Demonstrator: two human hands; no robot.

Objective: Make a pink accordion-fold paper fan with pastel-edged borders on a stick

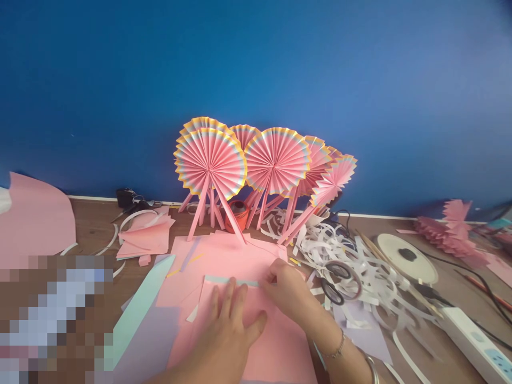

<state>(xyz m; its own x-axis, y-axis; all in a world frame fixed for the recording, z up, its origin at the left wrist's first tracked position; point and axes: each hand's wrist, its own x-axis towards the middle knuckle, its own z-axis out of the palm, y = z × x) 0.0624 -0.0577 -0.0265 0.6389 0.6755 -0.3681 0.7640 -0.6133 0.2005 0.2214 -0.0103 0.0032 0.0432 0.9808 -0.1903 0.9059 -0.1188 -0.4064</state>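
So, several pleated fans (274,165) stand done — pink sheet (288,336) under the hands is unpleated on the table (92,213), blue strip (218,279) edging it. Left hand (230,317) spread; right hand (286,290) curled, grip unclear.

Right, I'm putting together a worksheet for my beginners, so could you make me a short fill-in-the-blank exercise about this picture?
1. The left hand lies spread on a sheet whose colour is ____.
2. The bracelet is on the ____ wrist.
3. The wall behind the paper fans is ____.
4. The tangled strips near the scissors are mostly ____.

Missing words: pink; right; blue; white.
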